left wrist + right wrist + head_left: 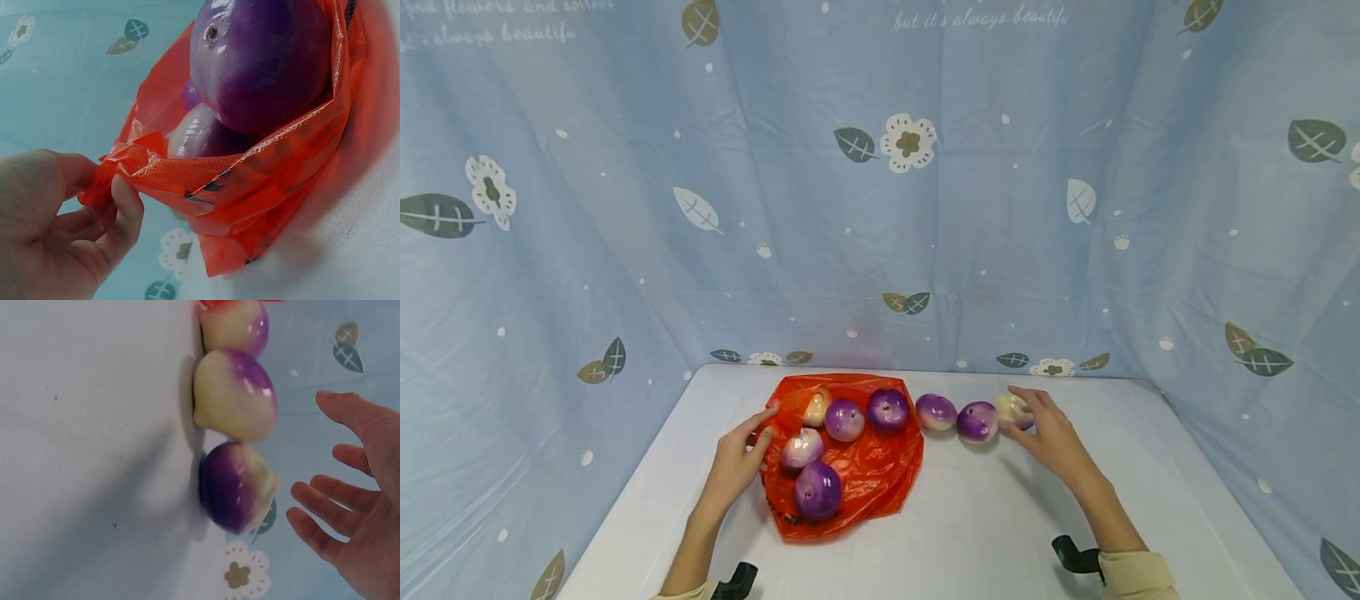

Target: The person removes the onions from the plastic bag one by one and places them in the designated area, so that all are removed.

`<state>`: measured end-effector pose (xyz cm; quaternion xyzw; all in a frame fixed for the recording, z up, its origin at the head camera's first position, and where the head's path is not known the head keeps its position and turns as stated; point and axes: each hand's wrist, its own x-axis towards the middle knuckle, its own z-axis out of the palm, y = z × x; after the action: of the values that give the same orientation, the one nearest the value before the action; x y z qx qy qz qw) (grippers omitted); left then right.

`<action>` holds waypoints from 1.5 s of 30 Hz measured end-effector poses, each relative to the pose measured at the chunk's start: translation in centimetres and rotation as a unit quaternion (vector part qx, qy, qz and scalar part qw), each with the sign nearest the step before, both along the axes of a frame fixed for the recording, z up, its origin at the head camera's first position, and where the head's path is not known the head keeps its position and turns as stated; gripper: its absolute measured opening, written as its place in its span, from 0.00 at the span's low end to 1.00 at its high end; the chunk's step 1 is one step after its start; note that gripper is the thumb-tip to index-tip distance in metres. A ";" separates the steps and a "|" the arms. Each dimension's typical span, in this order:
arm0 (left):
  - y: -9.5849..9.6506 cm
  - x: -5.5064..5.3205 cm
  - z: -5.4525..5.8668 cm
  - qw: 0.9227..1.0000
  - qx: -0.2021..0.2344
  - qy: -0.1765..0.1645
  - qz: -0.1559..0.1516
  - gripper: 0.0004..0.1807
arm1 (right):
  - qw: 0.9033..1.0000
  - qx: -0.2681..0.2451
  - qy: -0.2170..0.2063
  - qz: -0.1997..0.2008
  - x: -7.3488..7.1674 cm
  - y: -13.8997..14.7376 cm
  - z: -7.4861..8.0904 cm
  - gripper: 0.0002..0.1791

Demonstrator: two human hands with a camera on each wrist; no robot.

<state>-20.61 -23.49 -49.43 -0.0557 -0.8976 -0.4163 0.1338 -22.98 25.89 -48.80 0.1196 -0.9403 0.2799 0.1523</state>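
My left hand (pixel 733 462) pinches the left edge of a red plastic bag (pixel 876 475) between thumb and fingers. Several glossy purple-and-white turnips lie on and inside the bag; a purple turnip (pixel 817 491) is at its front. To the bag's right, three more turnips stand in a row: one beside the bag (pixel 936 412), a middle turnip (pixel 977 422) and a paler end turnip (pixel 1011 408). Over that end turnip (pixel 234 487) my right hand (pixel 1054 437) is held with fingers spread. In the right wrist view a gap shows between fingers and turnip.
A white table (pixel 970 533) carries everything. Behind it and at both sides hangs a blue curtain (pixel 1000 250) printed with leaves and flowers. Black wrist mounts (pixel 1075 556) sit at both cuffs.
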 end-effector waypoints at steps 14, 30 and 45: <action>0.1 0.1 0.2 1.000 0.005 0.020 0.003 0.21 | 0.999 -0.012 0.009 0.037 0.4 -2.5 0.6 0.34; 0.1 0.1 0.2 1.000 0.007 0.002 0.005 0.21 | 0.997 -0.020 0.005 0.073 1.1 -6.7 -0.2 0.33; 0.0 0.0 0.1 1.000 -0.003 0.009 0.007 0.21 | 0.994 -0.035 -0.017 0.106 1.9 -9.7 -1.7 0.34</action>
<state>-20.57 -23.49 -49.32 -0.0534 -0.8981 -0.4119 0.1447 -21.12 16.18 -50.50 0.2079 -0.9143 0.3296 0.1102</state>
